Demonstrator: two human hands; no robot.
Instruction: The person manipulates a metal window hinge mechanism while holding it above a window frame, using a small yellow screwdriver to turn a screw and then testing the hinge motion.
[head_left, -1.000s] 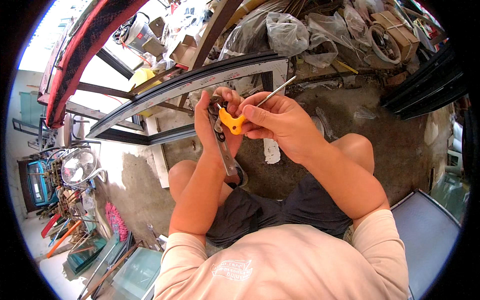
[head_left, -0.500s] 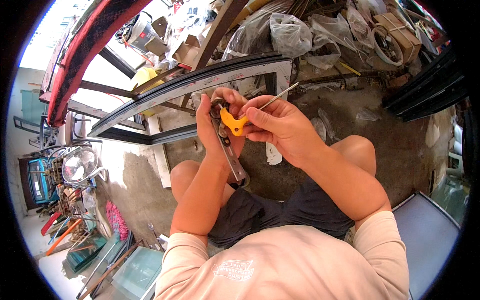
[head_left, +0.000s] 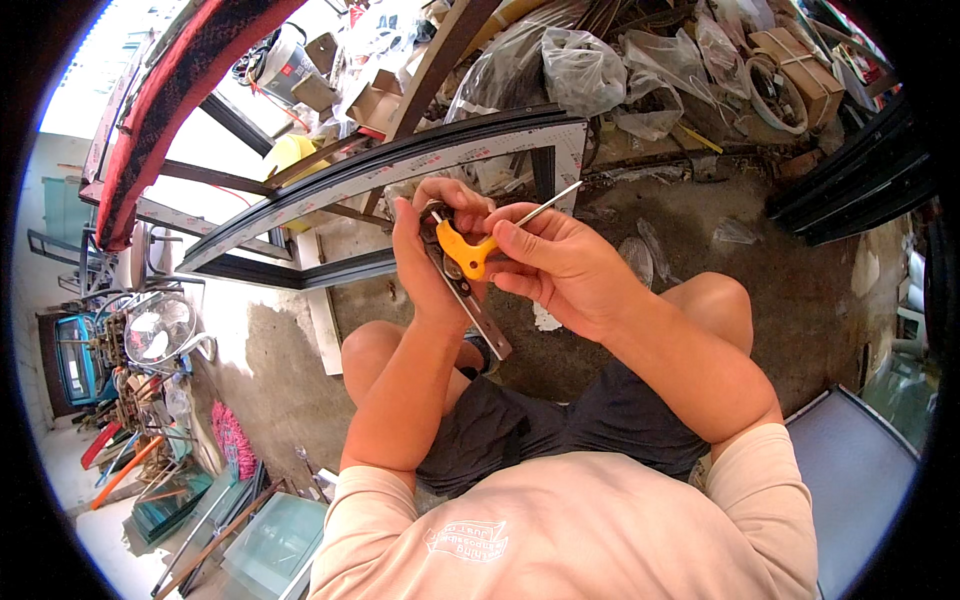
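Observation:
My left hand (head_left: 428, 275) is closed around a long narrow metal bar with jointed parts, perhaps a window hinge arm (head_left: 486, 328); its lower end slants down toward my knees. In my right hand (head_left: 562, 262) is a yellow-handled T-shaped hex key (head_left: 460, 250). Its long steel shaft sticks out past my right fingers to the upper right. The short tip reaches to the upper end of the bar, beside my left fingers; whether it sits in a screw there I cannot tell. Both hands are close together above my knees.
Just beyond my hands leans a black window frame (head_left: 360, 165) with a printed protective film. Clear plastic bags (head_left: 585, 70) and a cardboard box (head_left: 800, 80) lie farther back. Dark profiles (head_left: 850, 180) stand at right, glass panes (head_left: 275, 545) at lower left, and a fan (head_left: 160, 328) at left.
The yellow hex key has turned slightly, its long shaft now lower and further left. The lower end of the metal bar has swung a little to the right.

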